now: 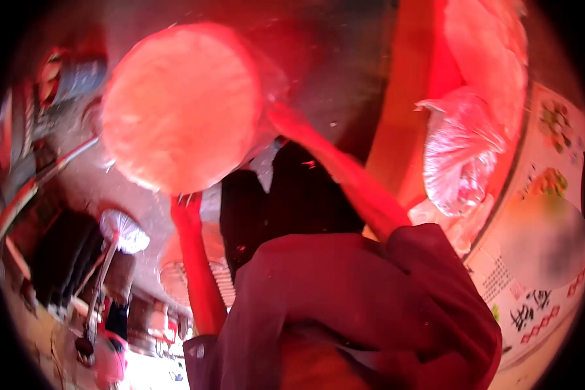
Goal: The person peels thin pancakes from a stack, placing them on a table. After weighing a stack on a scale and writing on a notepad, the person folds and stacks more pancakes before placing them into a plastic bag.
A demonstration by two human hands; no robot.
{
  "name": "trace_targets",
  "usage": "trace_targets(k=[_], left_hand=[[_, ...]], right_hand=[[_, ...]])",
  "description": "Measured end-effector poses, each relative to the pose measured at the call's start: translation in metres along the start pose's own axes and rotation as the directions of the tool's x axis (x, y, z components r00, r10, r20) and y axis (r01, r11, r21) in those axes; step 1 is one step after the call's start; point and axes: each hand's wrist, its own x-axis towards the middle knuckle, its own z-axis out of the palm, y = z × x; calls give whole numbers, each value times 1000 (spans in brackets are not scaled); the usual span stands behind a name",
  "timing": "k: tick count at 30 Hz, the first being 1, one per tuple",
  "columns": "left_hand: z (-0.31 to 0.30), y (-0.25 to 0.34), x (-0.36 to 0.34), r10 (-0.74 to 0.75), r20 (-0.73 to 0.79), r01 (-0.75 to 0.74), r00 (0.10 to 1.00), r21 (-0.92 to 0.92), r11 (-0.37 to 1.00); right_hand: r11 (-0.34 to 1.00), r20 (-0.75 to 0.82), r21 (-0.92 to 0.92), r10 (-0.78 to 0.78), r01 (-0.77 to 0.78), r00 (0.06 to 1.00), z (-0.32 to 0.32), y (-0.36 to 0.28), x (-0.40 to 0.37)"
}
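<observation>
A large, round, pale object (182,107) fills the upper left of the head view, tinted red by the light; what it is made of is unclear. Thin clear material, seemingly plastic, shows along its right side. My left hand (187,205) grips its lower edge, with the fingertips showing at the rim. At its right edge is my right hand (283,120), closed around the rim or the thin material; the blur hides which. The object's underside is hidden.
On the right, a crumpled clear plastic bag (461,156) lies on a red-lit surface beside a printed food poster (526,305). To the left are a metal cylinder (81,79), a long pole (29,188), a plastic-wrapped item (123,231) and a dark bundle (65,257).
</observation>
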Motion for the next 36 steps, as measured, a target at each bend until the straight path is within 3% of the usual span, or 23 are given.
trace_targets(k=[1,2,3,5,6,9,13,16,19,22,25,28,34,36], left_hand=[[-7,0,4,2,-58,1,998,60,998],[3,4,-9,99,-123,-72,987,205,976],[8,7,-15,171,-215,-102,961,298,949],[22,15,-34,162,-281,-116,946,174,978],[29,18,-38,154,-202,-125,967,147,981],[46,19,-46,127,-27,-121,992,156,980],[63,15,-26,144,17,-143,989,288,947],[68,17,-26,150,15,-148,989,297,943],[68,15,-25,163,12,-160,986,282,946],[69,14,-24,193,17,-191,981,252,949],[69,15,-24,201,36,-204,979,237,950],[66,13,-21,207,11,-203,978,245,948],[66,10,-20,203,-2,-195,979,276,941],[68,12,-24,206,3,-200,978,264,944]], right_hand=[[992,63,114,-59,52,996,7,22,5],[969,125,231,-118,87,985,13,44,9],[965,173,187,-218,185,960,19,52,16],[987,-152,-84,-149,137,977,6,-35,-5],[974,-318,-214,-141,74,937,-3,-73,-12],[952,-96,274,167,-135,981,5,-80,4],[867,-142,483,215,-122,966,21,-85,11],[836,52,529,138,-145,989,17,-94,9],[788,150,495,338,-367,929,11,-94,17],[775,148,513,344,-370,927,12,-93,22],[807,32,382,477,-451,878,7,-110,17],[712,59,602,412,-362,909,14,-110,12],[649,194,540,524,-536,829,6,-113,22],[692,195,563,419,-452,887,0,-118,12]])
